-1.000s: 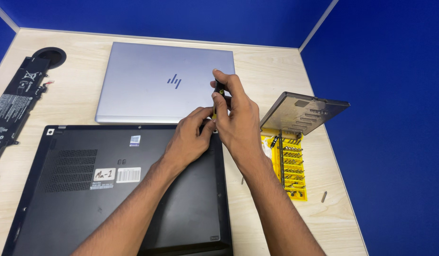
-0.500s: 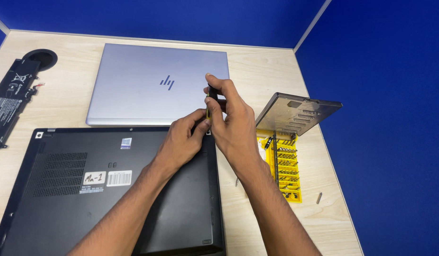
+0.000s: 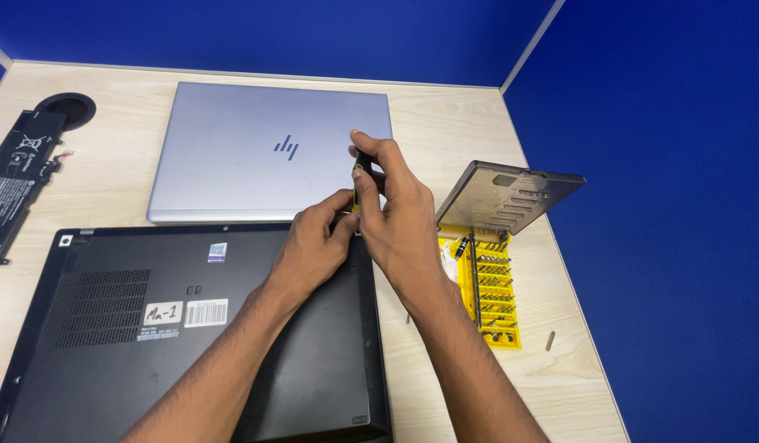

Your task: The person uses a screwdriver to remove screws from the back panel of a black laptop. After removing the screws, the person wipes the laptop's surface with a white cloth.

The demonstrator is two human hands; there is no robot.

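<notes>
A black laptop [image 3: 150,328] lies upside down on the desk, its base cover facing up. My right hand [image 3: 400,217] grips a small black and yellow screwdriver [image 3: 361,168] held upright over the laptop's far right corner. My left hand [image 3: 314,246] rests on that corner, its fingertips pinching the lower part of the screwdriver. The tip is hidden between my fingers. A closed silver laptop [image 3: 264,152] lies just behind.
A yellow bit set [image 3: 490,287] with its clear lid [image 3: 506,197] raised stands right of my hands. One loose bit [image 3: 550,340] lies near the desk's right edge. A black battery pack [image 3: 14,184] and a round cable hole [image 3: 68,107] are at far left. Blue partitions surround the desk.
The view has shifted a little, so everything sits slightly further left in the frame. Both hands stay at the laptop's far right corner on the screwdriver.
</notes>
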